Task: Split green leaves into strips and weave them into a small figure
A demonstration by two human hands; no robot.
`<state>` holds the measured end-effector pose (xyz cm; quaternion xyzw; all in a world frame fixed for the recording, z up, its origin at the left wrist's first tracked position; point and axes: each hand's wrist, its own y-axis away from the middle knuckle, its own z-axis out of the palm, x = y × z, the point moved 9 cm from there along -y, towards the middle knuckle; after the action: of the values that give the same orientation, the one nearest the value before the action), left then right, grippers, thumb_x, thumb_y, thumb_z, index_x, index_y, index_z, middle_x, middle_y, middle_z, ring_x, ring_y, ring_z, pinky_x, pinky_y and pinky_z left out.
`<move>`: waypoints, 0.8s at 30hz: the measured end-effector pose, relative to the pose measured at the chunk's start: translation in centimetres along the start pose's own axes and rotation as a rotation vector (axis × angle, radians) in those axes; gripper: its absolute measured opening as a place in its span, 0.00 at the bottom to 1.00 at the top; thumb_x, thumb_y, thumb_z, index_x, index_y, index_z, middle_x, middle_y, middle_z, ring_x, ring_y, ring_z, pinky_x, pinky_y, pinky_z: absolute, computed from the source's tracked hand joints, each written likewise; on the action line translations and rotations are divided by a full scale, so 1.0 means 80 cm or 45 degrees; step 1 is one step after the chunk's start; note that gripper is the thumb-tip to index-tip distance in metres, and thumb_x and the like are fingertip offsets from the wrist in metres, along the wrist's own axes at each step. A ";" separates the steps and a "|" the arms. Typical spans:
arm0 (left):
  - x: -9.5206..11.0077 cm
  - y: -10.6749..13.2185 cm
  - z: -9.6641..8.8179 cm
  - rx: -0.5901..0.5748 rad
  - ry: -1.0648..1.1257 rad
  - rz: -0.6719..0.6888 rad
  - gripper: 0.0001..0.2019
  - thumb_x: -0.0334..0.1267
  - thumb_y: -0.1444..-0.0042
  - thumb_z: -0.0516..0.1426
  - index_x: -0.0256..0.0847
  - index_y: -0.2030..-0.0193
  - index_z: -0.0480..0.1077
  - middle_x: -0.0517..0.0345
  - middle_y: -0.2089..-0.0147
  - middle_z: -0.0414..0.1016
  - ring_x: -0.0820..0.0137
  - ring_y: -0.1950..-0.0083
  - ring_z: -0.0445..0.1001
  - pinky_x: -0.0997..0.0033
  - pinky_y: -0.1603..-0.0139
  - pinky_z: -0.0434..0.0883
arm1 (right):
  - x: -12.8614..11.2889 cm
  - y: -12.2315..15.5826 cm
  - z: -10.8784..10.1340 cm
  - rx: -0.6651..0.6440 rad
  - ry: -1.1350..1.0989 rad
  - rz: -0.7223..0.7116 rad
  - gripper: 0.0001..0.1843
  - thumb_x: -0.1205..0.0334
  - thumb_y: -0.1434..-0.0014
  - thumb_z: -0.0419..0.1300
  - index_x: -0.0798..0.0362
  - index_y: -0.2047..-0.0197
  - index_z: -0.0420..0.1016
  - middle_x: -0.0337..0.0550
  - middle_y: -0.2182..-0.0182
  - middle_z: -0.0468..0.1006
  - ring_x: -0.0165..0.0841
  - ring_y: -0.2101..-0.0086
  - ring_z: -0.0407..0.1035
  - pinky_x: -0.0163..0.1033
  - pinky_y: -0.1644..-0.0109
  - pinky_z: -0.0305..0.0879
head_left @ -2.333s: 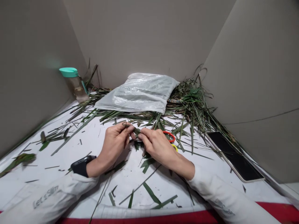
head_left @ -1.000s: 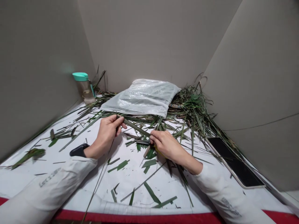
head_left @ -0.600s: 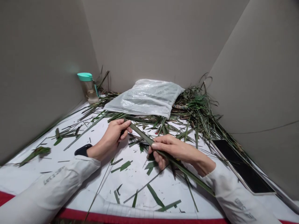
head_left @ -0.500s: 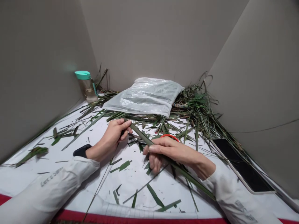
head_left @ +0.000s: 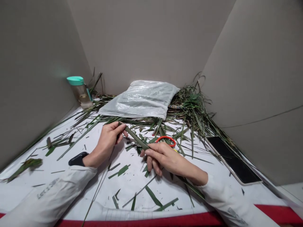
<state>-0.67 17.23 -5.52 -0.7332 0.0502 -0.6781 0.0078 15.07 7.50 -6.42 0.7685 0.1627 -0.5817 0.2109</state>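
our left hand point(head_left: 107, 140) and right hand point(head_left: 167, 160) both grip a green leaf strip point(head_left: 136, 137). it runs between them, mid-frame.

1. The plastic bag point(head_left: 139, 99) is lying at the far end of the tabletop point(head_left: 71, 189), against the back wall point(head_left: 142, 41).
2. A heap of leaf blades point(head_left: 191, 107) is sitting just right of the bag, touching it.
3. A water bottle point(head_left: 80, 93) is standing left of the bag, in the corner.
4. A smartphone point(head_left: 233, 159) is lying right of the bag and nearer the person, just beside the heap's front edge.
5. A rubber ring point(head_left: 166, 141) is lying in front of the bag, slightly right.
6. The left hand point(head_left: 106, 143) and right hand point(head_left: 165, 160) are holding a leaf strip point(head_left: 136, 137) between them, in front of the bag.
7. Cut leaf pieces point(head_left: 120, 171) are lying in front of the hands, farthest from the bag.
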 end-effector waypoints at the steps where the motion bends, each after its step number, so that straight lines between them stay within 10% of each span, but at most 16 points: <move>1: -0.002 -0.001 0.002 -0.028 0.022 -0.017 0.16 0.43 0.43 0.59 0.37 0.79 0.71 0.66 0.90 0.59 0.80 0.88 0.51 0.78 0.85 0.47 | 0.001 0.003 -0.003 0.023 -0.038 -0.009 0.17 0.52 0.30 0.48 0.55 0.63 0.69 0.37 0.77 0.76 0.24 0.84 0.65 0.29 0.80 0.63; 6: -0.015 -0.005 0.015 -0.173 0.116 -0.117 0.18 0.46 0.43 0.58 0.37 0.79 0.70 0.66 0.91 0.56 0.80 0.89 0.50 0.77 0.86 0.45 | -0.007 0.046 -0.036 0.253 0.088 -0.030 0.23 0.47 0.32 0.52 0.53 0.43 0.71 0.47 0.59 0.81 0.35 0.62 0.76 0.39 0.59 0.75; 9: -0.020 -0.002 0.020 -0.211 0.139 -0.159 0.18 0.48 0.44 0.58 0.38 0.79 0.70 0.67 0.92 0.56 0.79 0.90 0.49 0.77 0.86 0.46 | -0.017 0.096 -0.065 0.438 0.441 0.070 0.26 0.45 0.32 0.53 0.45 0.36 0.68 0.46 0.40 0.74 0.43 0.40 0.67 0.50 0.34 0.62; 14: -0.021 0.005 0.027 -0.219 0.125 -0.150 0.19 0.49 0.44 0.58 0.38 0.79 0.69 0.67 0.92 0.56 0.79 0.90 0.51 0.77 0.85 0.47 | -0.085 0.152 -0.087 0.586 0.816 -0.013 0.23 0.46 0.33 0.56 0.38 0.37 0.71 0.43 0.38 0.72 0.49 0.39 0.66 0.57 0.33 0.60; 19: -0.008 0.016 0.040 -0.257 0.072 -0.093 0.18 0.48 0.46 0.60 0.38 0.81 0.68 0.66 0.90 0.60 0.80 0.89 0.52 0.76 0.83 0.48 | -0.134 0.089 -0.070 0.544 0.877 -0.202 0.20 0.49 0.32 0.54 0.44 0.41 0.73 0.46 0.42 0.76 0.47 0.43 0.69 0.53 0.37 0.63; 24: -0.003 0.026 0.048 -0.297 0.058 -0.044 0.17 0.48 0.45 0.58 0.39 0.78 0.69 0.65 0.86 0.64 0.79 0.86 0.54 0.75 0.82 0.51 | -0.088 -0.019 -0.036 0.316 0.839 -0.177 0.17 0.56 0.31 0.54 0.55 0.44 0.72 0.52 0.47 0.79 0.43 0.47 0.71 0.48 0.41 0.63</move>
<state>3.03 14.94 -6.20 -0.7143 0.1162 -0.6842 -0.0904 14.80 10.24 0.80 0.9217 0.2022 -0.3308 0.0122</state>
